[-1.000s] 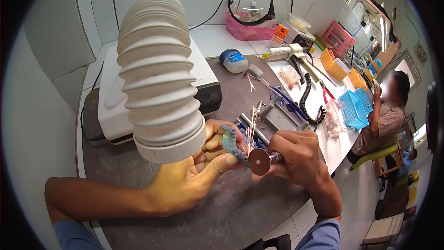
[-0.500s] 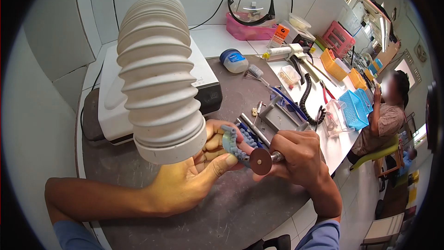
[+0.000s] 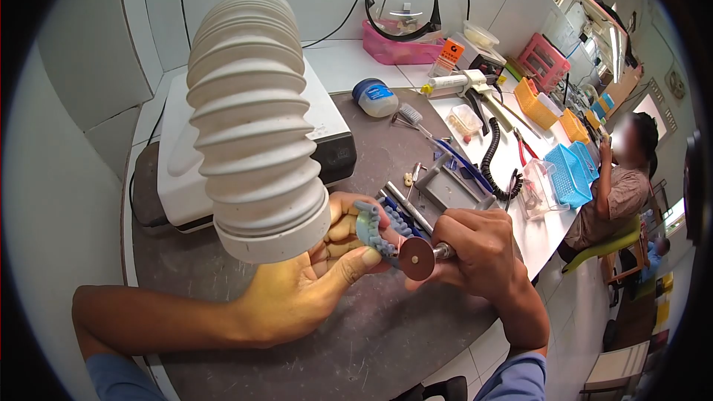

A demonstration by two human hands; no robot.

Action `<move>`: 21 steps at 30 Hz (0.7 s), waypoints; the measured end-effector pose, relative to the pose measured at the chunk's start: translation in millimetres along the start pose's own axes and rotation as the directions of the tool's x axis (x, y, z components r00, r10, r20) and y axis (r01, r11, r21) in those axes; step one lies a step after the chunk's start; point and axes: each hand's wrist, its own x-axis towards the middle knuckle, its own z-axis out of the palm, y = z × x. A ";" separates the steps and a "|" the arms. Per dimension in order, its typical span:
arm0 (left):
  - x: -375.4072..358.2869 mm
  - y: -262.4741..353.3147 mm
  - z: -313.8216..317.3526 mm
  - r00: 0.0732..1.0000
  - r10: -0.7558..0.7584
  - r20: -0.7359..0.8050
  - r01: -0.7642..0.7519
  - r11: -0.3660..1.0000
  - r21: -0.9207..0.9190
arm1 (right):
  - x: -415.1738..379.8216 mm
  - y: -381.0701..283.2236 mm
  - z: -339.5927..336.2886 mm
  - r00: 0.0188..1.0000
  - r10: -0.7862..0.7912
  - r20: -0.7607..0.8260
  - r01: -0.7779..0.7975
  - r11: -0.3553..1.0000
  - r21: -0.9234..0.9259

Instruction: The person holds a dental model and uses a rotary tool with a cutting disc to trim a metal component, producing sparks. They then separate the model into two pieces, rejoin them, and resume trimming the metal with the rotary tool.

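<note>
Thumb and fingers of my left hand [image 3: 316, 286] are closed around a blue-grey dental piece [image 3: 368, 224] with a row of knobby bits, just right of the white hose's mouth. My right hand [image 3: 475, 252] grips a metal rotary handpiece [image 3: 444, 251] whose shaft carries a round brown disc [image 3: 417, 258]. The disc's left edge is close to the lower right end of the dental piece; whether they touch I cannot tell. Part of my left hand's fingers is hidden behind the hose and the piece.
A ribbed white hose [image 3: 252, 119] hangs over the grey mat [image 3: 223, 282], before a white machine [image 3: 174, 156]. Beyond my hands lie a grey tray [image 3: 445, 186], a blue-lidded jar [image 3: 376, 98] and a coiled black cord [image 3: 490, 156]. Another person [image 3: 620, 186] sits at the right.
The disc and handpiece have shifted very slightly left. Both hands otherwise keep the same hold and place.
</note>
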 end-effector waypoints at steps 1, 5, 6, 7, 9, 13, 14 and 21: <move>-0.3 -0.2 1.0 1.000 0.013 -0.009 -0.013 1.000 -0.007 | 0.0 0.1 -0.3 1.000 0.001 -0.002 -0.001 1.000 0.000; 0.2 -1.3 -1.1 1.000 0.009 0.007 -0.009 1.000 -0.009 | -0.7 0.6 -0.2 1.000 0.004 0.027 -0.004 1.000 0.000; 0.2 -1.0 -0.9 1.000 0.009 0.008 -0.009 1.000 -0.009 | -0.4 0.8 0.1 1.000 0.000 0.019 0.000 1.000 -0.001; 0.1 -0.5 -0.7 1.000 0.008 0.004 -0.008 1.000 -0.006 | -0.2 0.7 0.3 1.000 -0.004 0.010 0.004 1.000 -0.002; 0.0 -0.3 -0.5 1.000 0.006 0.000 -0.006 1.000 -0.003 | -0.2 0.4 0.5 1.000 0.001 0.007 -0.001 1.000 0.003; 0.0 -0.5 -0.6 1.000 0.006 0.006 -0.006 1.000 -0.011 | 0.2 -0.1 -0.1 1.000 -0.007 0.008 0.007 1.000 -0.026; 0.0 -0.6 -0.6 1.000 0.007 0.004 -0.007 1.000 -0.013 | 0.1 -0.1 -0.1 1.000 -0.007 0.008 0.007 1.000 -0.026; 0.2 -1.1 -1.5 1.000 0.002 0.002 -0.002 1.000 0.015 | -0.1 -0.3 0.1 1.000 0.015 0.002 -0.015 1.000 -0.005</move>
